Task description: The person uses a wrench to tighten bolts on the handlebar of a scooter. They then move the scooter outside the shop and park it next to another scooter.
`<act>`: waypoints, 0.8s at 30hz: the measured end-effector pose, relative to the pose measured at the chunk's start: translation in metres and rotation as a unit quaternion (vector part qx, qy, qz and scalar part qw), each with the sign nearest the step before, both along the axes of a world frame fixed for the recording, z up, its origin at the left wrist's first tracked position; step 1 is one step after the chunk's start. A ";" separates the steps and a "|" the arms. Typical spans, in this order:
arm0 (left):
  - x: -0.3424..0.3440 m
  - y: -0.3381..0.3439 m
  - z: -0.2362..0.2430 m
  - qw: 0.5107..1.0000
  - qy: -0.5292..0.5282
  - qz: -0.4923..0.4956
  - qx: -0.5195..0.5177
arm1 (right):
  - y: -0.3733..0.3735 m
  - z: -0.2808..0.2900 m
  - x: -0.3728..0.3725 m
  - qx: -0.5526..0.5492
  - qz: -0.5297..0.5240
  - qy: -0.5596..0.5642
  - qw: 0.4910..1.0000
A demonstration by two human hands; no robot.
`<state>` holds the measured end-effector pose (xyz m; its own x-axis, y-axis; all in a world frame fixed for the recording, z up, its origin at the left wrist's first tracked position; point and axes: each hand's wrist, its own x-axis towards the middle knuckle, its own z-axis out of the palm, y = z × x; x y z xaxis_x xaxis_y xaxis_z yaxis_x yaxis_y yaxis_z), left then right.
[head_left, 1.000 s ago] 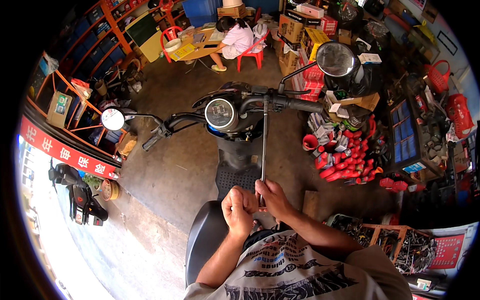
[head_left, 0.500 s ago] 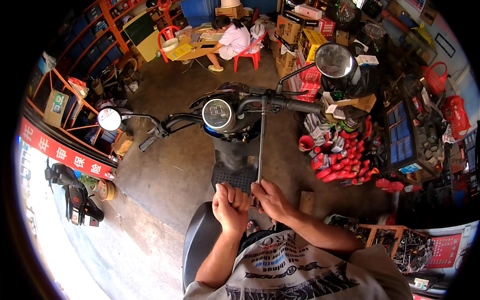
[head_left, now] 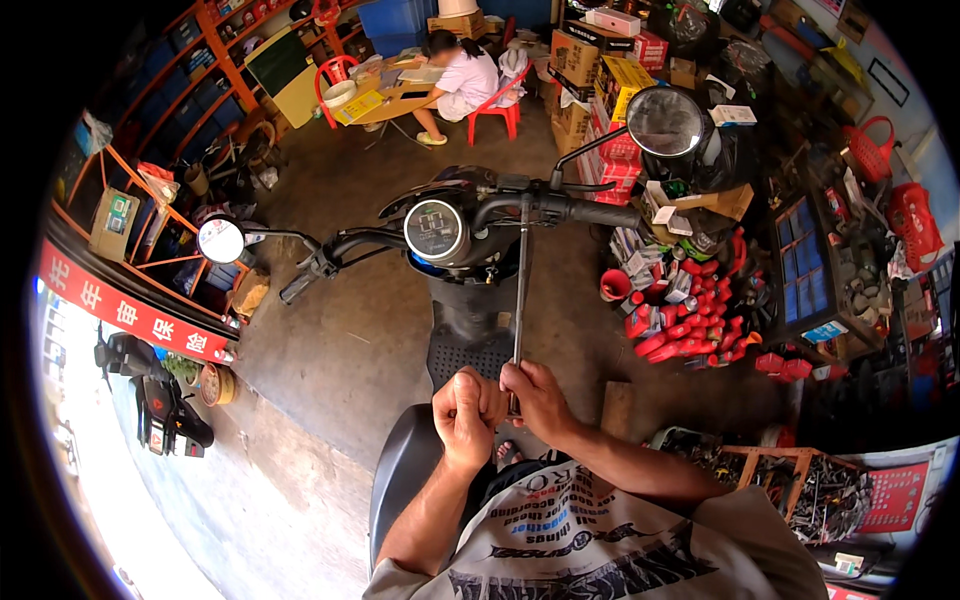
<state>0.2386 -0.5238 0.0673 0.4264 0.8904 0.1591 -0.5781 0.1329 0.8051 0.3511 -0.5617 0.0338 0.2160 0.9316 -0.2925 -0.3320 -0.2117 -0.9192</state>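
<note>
1 thin metal rod [head_left: 521, 290] runs forward from the right hand [head_left: 540, 402], which is closed around it close to the near end. The rod lies along the left side of that hand, between it and the left hand [head_left: 465, 412]. The left hand is curled into a fist just left of the rod; whether anything is inside it, I cannot tell. The far end of the rod overlaps the handlebar [head_left: 495, 210], just left of the right grip [head_left: 605, 214]; whether these 2 touch is hard to see.

To the left of the rod, the scooter [head_left: 470, 305] shows its round display [head_left: 437, 231], studded footboard [head_left: 455, 355] and dark seat [head_left: 400, 470], the seat partly hidden by the left forearm [head_left: 425, 510]. 2 mirrors stand out, the left mirror [head_left: 222, 240] and the right mirror [head_left: 665, 121].

Well beyond the handlebar, a person [head_left: 468, 78] sits on a red chair [head_left: 492, 122] at a table [head_left: 375, 110]. Right of the scooter, many red bottles [head_left: 690, 325] lie heaped, with boxes [head_left: 625, 85] stacked behind. Tools [head_left: 825, 505] fill a crate [head_left: 795, 485] near the right forearm [head_left: 640, 465]
</note>
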 end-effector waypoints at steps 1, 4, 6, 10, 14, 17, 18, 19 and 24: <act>0.000 0.000 -0.001 1.000 0.016 0.004 0.015 | 0.000 0.000 -0.001 0.001 -0.005 0.005 1.000; 0.000 -0.001 -0.004 0.997 0.058 0.011 0.053 | -0.001 -0.003 -0.002 0.005 -0.010 0.026 1.000; 0.000 -0.002 -0.002 0.994 0.082 0.009 0.067 | -0.001 -0.007 -0.002 0.008 -0.004 0.051 0.999; 0.001 -0.003 0.001 0.991 0.099 0.010 0.095 | -0.001 -0.002 -0.004 -0.005 -0.019 0.075 0.997; 0.003 -0.003 0.004 0.985 0.123 0.003 0.117 | 0.000 -0.005 -0.003 0.009 -0.027 0.106 0.994; 0.003 -0.003 0.006 0.982 0.136 0.005 0.135 | 0.001 -0.010 -0.003 0.020 -0.018 0.112 0.993; 0.003 -0.003 0.006 0.980 0.138 0.007 0.141 | 0.001 -0.013 -0.003 0.023 -0.010 0.110 0.994; 0.003 -0.004 0.007 0.982 0.136 0.014 0.126 | 0.001 -0.015 -0.002 0.027 0.000 0.118 0.993; 0.003 -0.004 0.011 0.995 0.086 0.028 0.036 | 0.000 -0.009 -0.001 0.022 -0.004 0.107 0.994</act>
